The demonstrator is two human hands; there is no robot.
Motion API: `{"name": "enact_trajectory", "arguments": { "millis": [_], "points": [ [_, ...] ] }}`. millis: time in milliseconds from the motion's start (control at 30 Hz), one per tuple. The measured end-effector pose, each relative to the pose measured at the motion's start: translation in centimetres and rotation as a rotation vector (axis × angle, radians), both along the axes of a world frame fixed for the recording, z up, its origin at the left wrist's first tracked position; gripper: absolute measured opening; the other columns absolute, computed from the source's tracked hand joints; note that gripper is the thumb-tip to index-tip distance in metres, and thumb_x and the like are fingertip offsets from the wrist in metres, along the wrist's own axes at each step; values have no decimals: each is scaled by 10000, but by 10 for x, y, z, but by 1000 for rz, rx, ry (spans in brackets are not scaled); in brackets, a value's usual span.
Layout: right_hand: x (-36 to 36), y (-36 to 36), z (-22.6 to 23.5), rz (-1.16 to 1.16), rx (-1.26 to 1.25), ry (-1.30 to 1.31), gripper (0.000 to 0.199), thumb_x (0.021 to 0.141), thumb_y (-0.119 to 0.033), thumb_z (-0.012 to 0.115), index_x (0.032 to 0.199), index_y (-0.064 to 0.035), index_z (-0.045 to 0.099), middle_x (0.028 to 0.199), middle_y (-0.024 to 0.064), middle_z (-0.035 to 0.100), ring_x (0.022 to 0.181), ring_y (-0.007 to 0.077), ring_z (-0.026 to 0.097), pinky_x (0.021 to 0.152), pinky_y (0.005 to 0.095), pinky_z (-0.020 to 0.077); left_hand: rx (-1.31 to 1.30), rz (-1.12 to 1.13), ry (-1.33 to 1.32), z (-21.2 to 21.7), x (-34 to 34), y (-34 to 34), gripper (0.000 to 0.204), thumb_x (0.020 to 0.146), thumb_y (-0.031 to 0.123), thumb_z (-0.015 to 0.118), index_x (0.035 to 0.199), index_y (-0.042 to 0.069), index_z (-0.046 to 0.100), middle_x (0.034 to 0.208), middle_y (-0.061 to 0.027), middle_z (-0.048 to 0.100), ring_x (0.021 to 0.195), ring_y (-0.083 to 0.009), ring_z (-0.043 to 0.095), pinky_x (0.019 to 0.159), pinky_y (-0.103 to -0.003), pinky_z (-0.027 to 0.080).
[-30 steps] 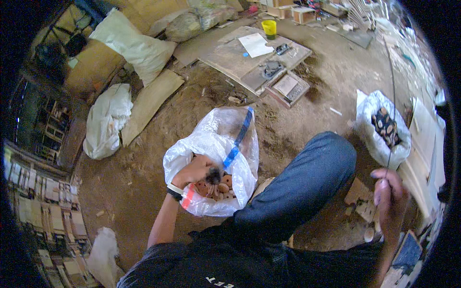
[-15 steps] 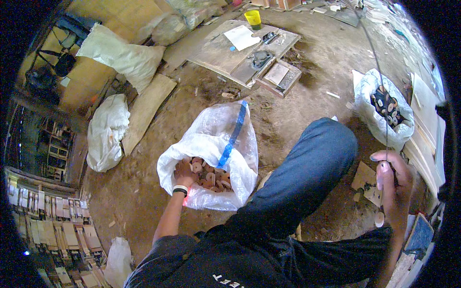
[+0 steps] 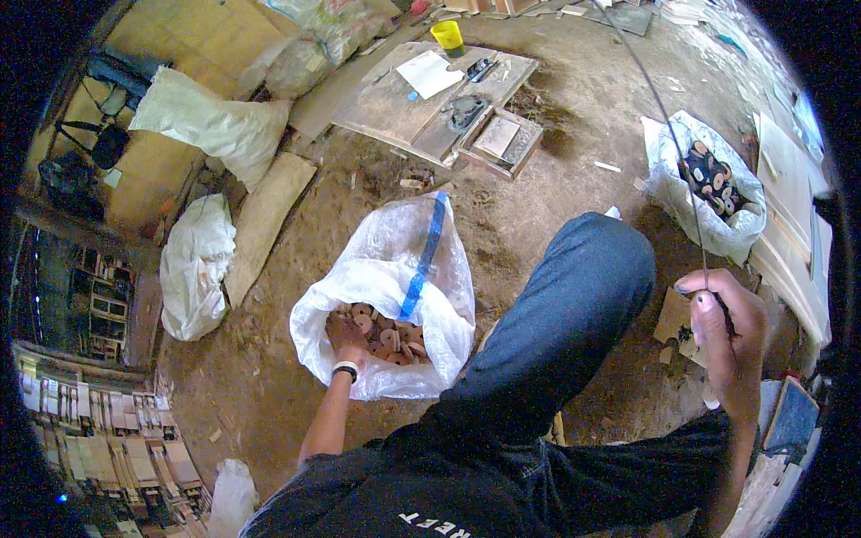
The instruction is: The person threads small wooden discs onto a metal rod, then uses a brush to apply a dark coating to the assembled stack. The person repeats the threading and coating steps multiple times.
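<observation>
My left hand (image 3: 348,342), with a light and a dark band at its wrist, reaches into the mouth of a white plastic bag (image 3: 457,314) with a blue stripe. Its fingers go down among round wooden discs with center holes (image 3: 390,339) and are hidden, so their grip does not show. On the right, my right hand (image 3: 734,323) pinches a long thin dark wire (image 3: 668,117) between thumb and fingers. The wire rises past the top edge of the view. A small pale piece (image 3: 710,397) shows just below that hand.
Beyond the wire stands a white sack (image 3: 664,170) of dark-edged discs. A low board (image 3: 386,99) ahead carries a yellow cup (image 3: 447,38), paper and a wooden tray (image 3: 504,143). Filled sacks (image 3: 202,269) lie left; stacked wood strips (image 3: 99,448) sit lower left. My bent knee (image 3: 610,251) separates my hands.
The whole view has shifted slightly. My left hand has moved a little within the bag, among the discs. My right hand still pinches the wire.
</observation>
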State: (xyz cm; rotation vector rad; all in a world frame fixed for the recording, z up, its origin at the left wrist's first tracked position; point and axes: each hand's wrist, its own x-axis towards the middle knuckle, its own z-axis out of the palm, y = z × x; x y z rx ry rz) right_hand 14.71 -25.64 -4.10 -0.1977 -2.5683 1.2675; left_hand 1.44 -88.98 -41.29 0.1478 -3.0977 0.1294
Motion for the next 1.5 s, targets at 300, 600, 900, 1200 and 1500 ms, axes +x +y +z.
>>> {"name": "enact_trajectory", "arguments": {
  "millis": [300,600,900,1200,1500],
  "points": [
    [0,5,1,93,-28,55,199,995,-122,528,1015,-33,705,646,17,543,565,108,507,542,293,412,-226,-148,-99,28,-41,-28,288,911,354,607,1017,120,737,1056,-158,745,995,-372,698,855,-491,558],
    [0,3,3,154,-69,32,185,996,-86,528,1016,-27,702,683,49,599,576,124,544,552,303,436,-118,-31,-76,23,36,52,821,838,331,696,1544,112,340,1541,-197,397,1406,-426,402,1077,-617,392],
    [6,4,6,189,-40,65,169,999,-86,540,1004,-26,698,673,50,596,562,136,550,547,305,438,185,-4,-207,-6,52,16,695,895,178,598,1541,49,375,1548,-258,408,1413,-459,408,1186,-541,323],
    [8,2,3,180,-24,97,157,991,-67,553,1013,-25,703,685,55,613,569,131,555,557,299,452,19,-124,-75,-28,23,-19,946,861,373,714,1582,-14,239,1673,-240,199,1429,-461,392,1166,-528,358],
    [4,-1,3,223,-29,44,157,980,-51,550,1004,-20,702,710,56,641,568,131,555,561,302,458,204,53,-354,-46,66,37,634,818,122,611,1403,-88,486,1231,-346,625,1160,-496,600,994,-519,498]
  ]
}}
